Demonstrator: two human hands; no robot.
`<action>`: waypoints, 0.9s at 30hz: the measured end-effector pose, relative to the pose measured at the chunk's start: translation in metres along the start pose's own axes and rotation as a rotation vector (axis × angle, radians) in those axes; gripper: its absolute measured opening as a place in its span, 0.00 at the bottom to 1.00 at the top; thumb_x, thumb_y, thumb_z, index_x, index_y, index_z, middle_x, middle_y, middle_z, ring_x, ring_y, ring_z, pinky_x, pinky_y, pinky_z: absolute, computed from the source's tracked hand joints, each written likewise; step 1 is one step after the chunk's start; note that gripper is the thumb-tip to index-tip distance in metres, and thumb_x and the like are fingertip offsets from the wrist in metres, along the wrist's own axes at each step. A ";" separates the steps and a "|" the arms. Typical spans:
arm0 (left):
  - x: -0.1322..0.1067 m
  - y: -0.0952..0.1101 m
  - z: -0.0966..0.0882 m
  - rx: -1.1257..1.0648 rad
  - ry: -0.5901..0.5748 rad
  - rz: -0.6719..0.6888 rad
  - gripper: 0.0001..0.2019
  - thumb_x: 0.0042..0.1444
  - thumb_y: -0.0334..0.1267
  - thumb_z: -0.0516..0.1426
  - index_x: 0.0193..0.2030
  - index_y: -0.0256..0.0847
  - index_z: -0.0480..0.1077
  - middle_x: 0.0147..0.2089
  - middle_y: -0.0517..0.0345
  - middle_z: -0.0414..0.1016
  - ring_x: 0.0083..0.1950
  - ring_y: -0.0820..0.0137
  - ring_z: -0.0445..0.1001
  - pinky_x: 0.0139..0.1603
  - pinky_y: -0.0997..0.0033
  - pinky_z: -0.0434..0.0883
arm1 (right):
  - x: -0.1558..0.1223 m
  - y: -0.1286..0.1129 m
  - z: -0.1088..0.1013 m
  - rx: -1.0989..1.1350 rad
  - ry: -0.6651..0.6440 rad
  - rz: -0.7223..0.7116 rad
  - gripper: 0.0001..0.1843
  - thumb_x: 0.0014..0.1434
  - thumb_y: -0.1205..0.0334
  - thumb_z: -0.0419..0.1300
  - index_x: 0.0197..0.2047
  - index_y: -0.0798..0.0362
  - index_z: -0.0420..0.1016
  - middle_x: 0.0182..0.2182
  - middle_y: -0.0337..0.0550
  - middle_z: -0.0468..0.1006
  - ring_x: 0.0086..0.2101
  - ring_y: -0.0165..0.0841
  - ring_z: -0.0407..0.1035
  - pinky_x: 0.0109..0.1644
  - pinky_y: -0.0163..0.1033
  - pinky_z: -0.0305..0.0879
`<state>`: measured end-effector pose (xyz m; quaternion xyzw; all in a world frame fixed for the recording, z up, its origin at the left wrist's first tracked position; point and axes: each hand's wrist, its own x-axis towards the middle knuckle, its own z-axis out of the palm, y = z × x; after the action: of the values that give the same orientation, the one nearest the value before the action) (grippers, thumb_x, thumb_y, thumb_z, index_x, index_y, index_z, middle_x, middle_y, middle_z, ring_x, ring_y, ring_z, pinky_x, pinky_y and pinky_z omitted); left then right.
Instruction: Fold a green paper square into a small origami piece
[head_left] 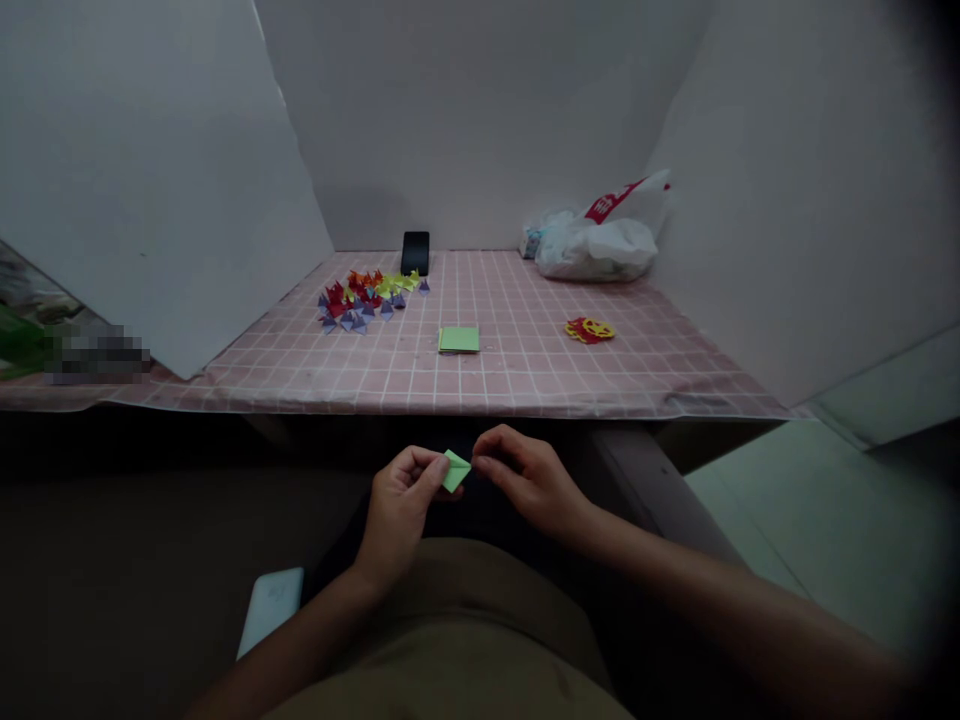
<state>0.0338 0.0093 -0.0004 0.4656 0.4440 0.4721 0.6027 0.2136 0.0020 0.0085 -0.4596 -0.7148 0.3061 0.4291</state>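
A small folded piece of green origami paper (456,472) is held over my lap, just below the table's front edge. My left hand (405,492) pinches it by its left side, thumb on top. At the paper's right corner are the fingertips of my right hand (529,480), thumb and forefinger pinched together there. Beyond my hands a stack of square green paper (459,340) lies on the table. Farther left sits a cluster of small folded paper pieces in red, orange, yellow and purple (360,302).
The table (517,380) has a pink checked cloth. A black phone (415,253) leans at the back, and a white plastic bag (600,248) lies back right. Red and yellow cut-outs (589,330) lie on the right. White panels surround the table; a pale flat device (271,605) rests beside my left forearm.
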 end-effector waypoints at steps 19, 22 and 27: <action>-0.001 -0.001 0.003 0.183 -0.036 0.067 0.06 0.52 0.39 0.63 0.30 0.38 0.74 0.27 0.60 0.76 0.29 0.71 0.73 0.32 0.74 0.70 | 0.001 -0.001 0.008 0.298 -0.027 0.248 0.03 0.57 0.65 0.60 0.31 0.54 0.73 0.26 0.37 0.73 0.29 0.29 0.65 0.34 0.35 0.61; -0.001 0.000 0.003 0.205 -0.037 0.082 0.07 0.53 0.39 0.62 0.30 0.38 0.74 0.25 0.60 0.75 0.28 0.72 0.72 0.31 0.75 0.69 | 0.002 0.000 0.008 0.328 -0.066 0.278 0.04 0.56 0.64 0.61 0.31 0.54 0.73 0.26 0.37 0.73 0.28 0.29 0.65 0.33 0.35 0.61; -0.001 -0.001 0.003 0.197 -0.040 0.097 0.08 0.53 0.39 0.62 0.29 0.38 0.73 0.25 0.59 0.76 0.28 0.72 0.73 0.31 0.74 0.69 | 0.003 0.001 0.008 0.321 -0.072 0.291 0.06 0.56 0.63 0.61 0.29 0.54 0.72 0.24 0.36 0.71 0.26 0.28 0.64 0.31 0.35 0.60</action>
<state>0.0362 0.0075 -0.0008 0.5529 0.4529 0.4455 0.5392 0.2062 0.0043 0.0052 -0.4723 -0.5979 0.4911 0.4223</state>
